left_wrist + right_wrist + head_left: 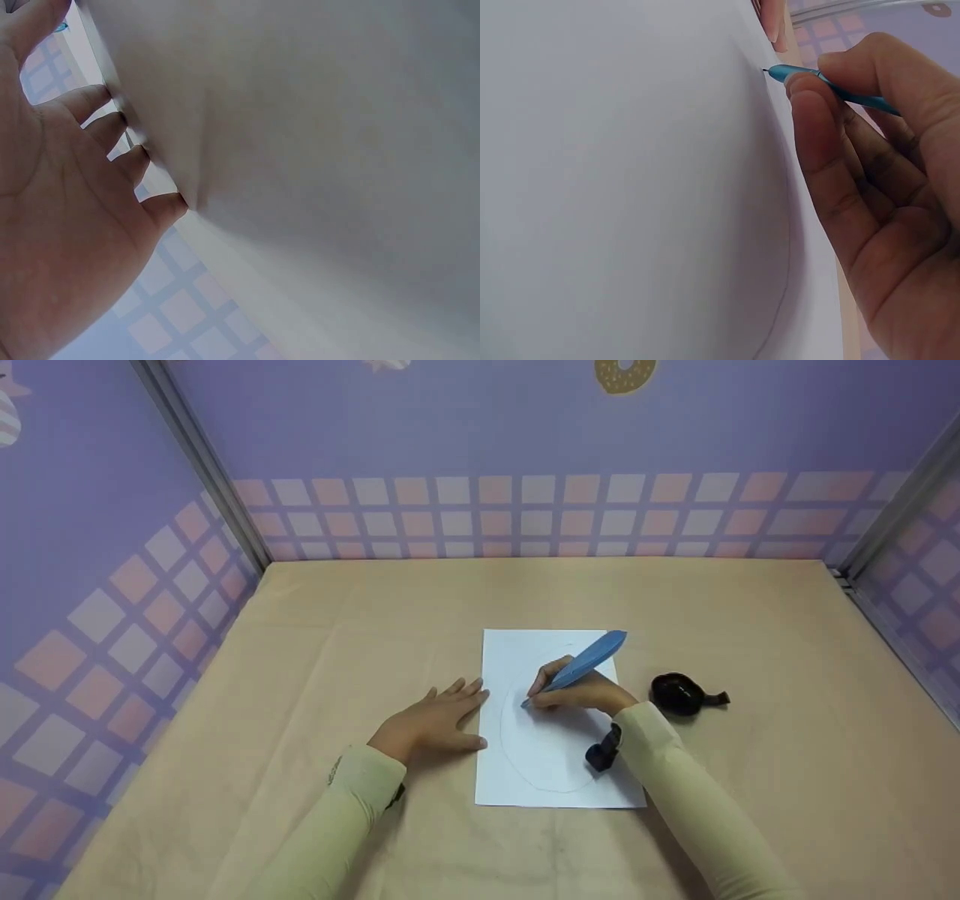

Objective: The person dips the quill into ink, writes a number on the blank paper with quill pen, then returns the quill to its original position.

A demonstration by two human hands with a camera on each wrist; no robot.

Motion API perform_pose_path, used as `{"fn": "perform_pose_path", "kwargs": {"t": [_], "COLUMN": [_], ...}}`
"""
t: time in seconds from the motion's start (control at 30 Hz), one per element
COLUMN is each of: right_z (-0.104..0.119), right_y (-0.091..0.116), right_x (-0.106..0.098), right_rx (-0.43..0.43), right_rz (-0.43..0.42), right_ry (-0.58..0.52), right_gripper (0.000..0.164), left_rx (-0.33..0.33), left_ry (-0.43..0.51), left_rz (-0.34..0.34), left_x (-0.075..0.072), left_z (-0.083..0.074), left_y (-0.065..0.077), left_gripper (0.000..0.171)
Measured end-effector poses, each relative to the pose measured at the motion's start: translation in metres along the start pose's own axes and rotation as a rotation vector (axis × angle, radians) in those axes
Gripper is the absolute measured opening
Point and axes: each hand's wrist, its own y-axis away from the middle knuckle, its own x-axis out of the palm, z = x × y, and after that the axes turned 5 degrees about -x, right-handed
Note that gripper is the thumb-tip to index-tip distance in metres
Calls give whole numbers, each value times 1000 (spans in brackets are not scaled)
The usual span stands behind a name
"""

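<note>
A sheet of white paper (499,652) lies on the cloth-covered table and carries a thin curved line (555,791), part of a large oval. My right hand (581,691) is over the sheet, pinching a blue feather-shaped pen (592,658) between thumb and fingers. In the right wrist view the pen's tip (766,70) is at the paper's surface; whether it touches, I cannot tell. With fingers spread, my left hand (435,721) rests at the sheet's left edge, fingertips and thumb at the border. The left wrist view shows its palm (67,217) and fingers.
To the right of the paper sits a small black pan-shaped object (679,694) with a short handle. A beige cloth (360,622) covers the table. Purple walls with pink and white checks (450,510) stand behind and at both sides. A black device (600,756) is strapped to the right wrist.
</note>
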Motion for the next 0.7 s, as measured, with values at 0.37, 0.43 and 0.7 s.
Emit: {"fn": "perform_pose_path", "kwargs": {"t": [0.37,0.43,0.7], "right_z": [2,1,1], "right_y": [-5,-5,-8], "right_x": [9,10,14], "right_rx": [-40,-45,-51], "right_rz": [18,21,37], "right_ry": [-18,-22,-36], "right_gripper": [16,16,16], "left_rx": [8,8,5], "left_ry": [1,2,-2], "left_rz": [-4,0,4], "left_x": [-1,-1,-2], "left_z": [0,-1,-2], "left_y": [1,1,1], "left_gripper": [83,83,84]}}
